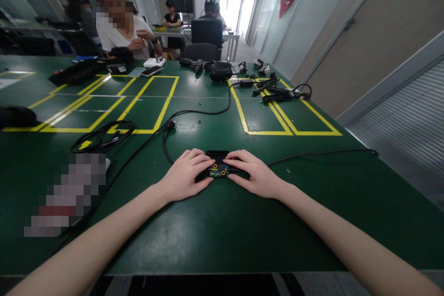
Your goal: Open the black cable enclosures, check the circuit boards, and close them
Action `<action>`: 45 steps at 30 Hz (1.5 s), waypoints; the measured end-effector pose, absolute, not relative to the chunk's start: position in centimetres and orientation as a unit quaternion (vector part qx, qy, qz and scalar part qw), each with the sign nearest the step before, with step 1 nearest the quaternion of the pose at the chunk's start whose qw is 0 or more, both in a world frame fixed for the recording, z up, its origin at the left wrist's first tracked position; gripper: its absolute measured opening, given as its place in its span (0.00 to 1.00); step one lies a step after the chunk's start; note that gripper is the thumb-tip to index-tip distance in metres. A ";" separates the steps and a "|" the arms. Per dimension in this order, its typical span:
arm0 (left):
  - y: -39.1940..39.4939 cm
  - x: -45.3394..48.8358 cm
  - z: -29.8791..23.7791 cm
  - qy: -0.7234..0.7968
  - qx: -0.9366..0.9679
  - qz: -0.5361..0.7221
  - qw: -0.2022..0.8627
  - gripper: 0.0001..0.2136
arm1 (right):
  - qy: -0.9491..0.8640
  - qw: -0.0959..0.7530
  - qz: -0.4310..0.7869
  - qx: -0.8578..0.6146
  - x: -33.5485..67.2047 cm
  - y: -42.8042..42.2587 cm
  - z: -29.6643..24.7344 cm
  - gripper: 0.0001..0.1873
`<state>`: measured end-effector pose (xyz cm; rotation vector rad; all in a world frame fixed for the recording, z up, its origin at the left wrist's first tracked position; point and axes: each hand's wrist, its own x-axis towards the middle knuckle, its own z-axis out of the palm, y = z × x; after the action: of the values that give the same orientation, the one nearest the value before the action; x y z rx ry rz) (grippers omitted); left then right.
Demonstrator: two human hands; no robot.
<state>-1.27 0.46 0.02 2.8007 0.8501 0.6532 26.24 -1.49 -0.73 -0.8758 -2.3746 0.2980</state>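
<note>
An opened black power adapter (217, 154) lies on the green table in front of me, its circuit board (215, 173) exposed with copper coils and small parts. My left hand (183, 175) grips the left end of the casing, fingers over the top and thumb at the near edge. On the opposite end, my right hand (255, 175) holds it the same way, its fingertips near the board. A black cord (319, 153) leads off to the right from under my right hand, and another cable (165, 145) runs from the left side. My palms hide both ends of the casing.
Left of me lie a coiled black cable (104, 138) and a blurred-out pale object (71, 196). Farther back are a power drill (194, 64), a tangle of adapters and cables (277, 92), and a black tray (76, 71). Across the table sits a person in white (126, 32).
</note>
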 end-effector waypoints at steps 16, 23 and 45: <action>0.5 -1.4 -0.2 0.265 0.939 0.211 0.066 0.17 | -0.889 0.292 0.112 -0.333 26.4 -1.6 -0.8 0.18; 0.3 -1.3 0.2 0.271 0.940 0.200 0.060 0.17 | -0.883 0.313 0.130 -0.325 26.4 -1.6 -0.6 0.16; 0.0 -1.0 0.3 0.266 0.939 0.217 0.013 0.13 | -0.726 0.461 0.306 -0.408 25.3 -0.2 -1.9 0.12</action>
<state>-1.04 0.04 0.28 2.9259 0.8294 0.6776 25.26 -0.25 -1.95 -1.0047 -1.7870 0.7532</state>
